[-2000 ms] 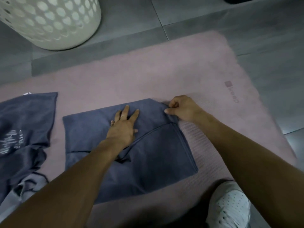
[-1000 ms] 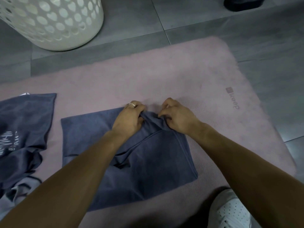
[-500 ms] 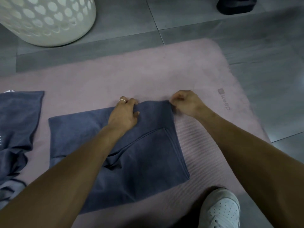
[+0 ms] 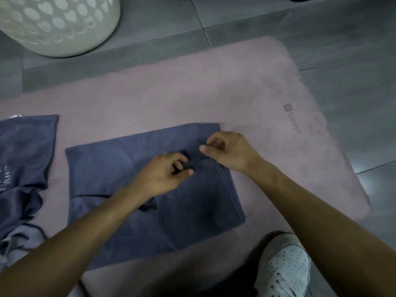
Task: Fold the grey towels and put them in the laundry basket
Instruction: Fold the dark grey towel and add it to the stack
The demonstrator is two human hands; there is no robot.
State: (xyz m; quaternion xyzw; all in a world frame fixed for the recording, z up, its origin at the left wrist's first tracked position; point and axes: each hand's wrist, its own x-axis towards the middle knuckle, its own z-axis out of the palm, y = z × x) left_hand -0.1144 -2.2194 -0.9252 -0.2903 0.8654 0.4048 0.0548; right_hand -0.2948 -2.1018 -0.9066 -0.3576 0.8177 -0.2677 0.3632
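A dark grey towel lies partly folded and flat in the middle of the scene, its layered edges stacked along the right side. More grey towels lie crumpled at the left edge. The white perforated laundry basket stands upright at far left.

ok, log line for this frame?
step: folding towel on mat | left hand: pinching fold | right hand: curled over towel | basket: far-left
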